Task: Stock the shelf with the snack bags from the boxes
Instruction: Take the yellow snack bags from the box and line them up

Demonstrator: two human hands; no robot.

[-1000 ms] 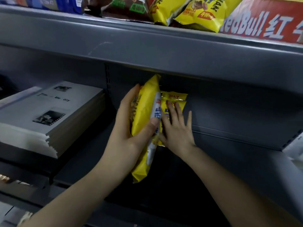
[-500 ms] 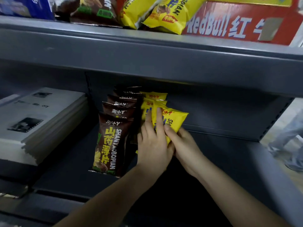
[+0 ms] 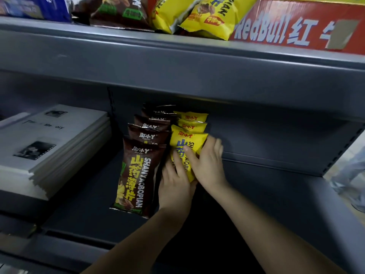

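Grey metal shelf: the dark deck has a raised front lip nearest the camera, and both forearms reach in over it.

L hand has its fingers together, laid flat vs the lower left front of the yellow bag; thumb not clear. R hand grips the same bag from the right, w/ thumb across its front & fingers curled round its right edge. The bag stands upright on the deck at the front of the yellow row, touching the next one; two more tops show behind it.

Just left, side by side w/ it, is the brown row, whose front bag sits nearer the lip than the yellow bag does. Left again there is a strip of deck, then a paper stack w/ ragged edges.

Right of the hands the deck runs on to the side bracket. The back panel is close behind both rows.

Overhead, the front edge of the upper shelf sits above the bag tops w/ some gap. On it, L to R, are a blue box, top bags overhanging the edge, and a red box. Far right, past the shelf end, is a blurred leg.
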